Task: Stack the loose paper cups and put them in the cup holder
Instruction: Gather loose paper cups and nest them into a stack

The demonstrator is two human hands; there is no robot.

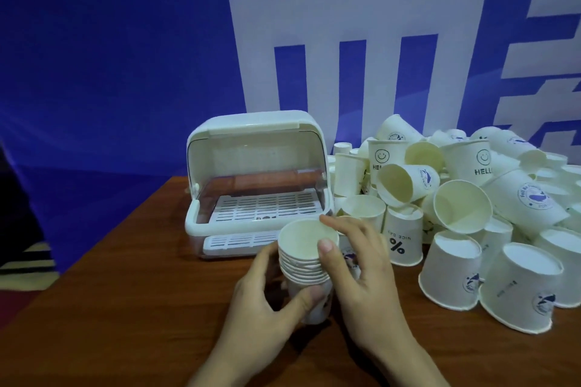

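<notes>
I see both hands on one stack of paper cups (306,264), upright, mouths up, held over the brown table (125,308) just in front of the cup holder (251,185). Left hand (261,295) wraps the lower part of the stack — thumb across the front, fingers curled round the far side. Right hand (361,264) grips near the top: thumb pressed on the stacked rims, one finger reaching to the far edge of the top cup's rim, the other fingers spread loosely behind. I can't tell if the stack's base touches the table; the left hand hides it.

Cup holder is a white box with its clear roll-top lid (254,148) lifted open, white slatted tray (267,207) showing inside, no cups that I can see in it. It sits at the back-left of the table.

Loose cups (471,204) are heaped to the right of the holder and the hands — some upright, some on their sides, several upside down near the front right. Prints read "HELLO" with a smiley, "NICE DAY %", and a round blue whale-like logo.

Behind it all, a blue backdrop (125,56) with large white characters.
</notes>
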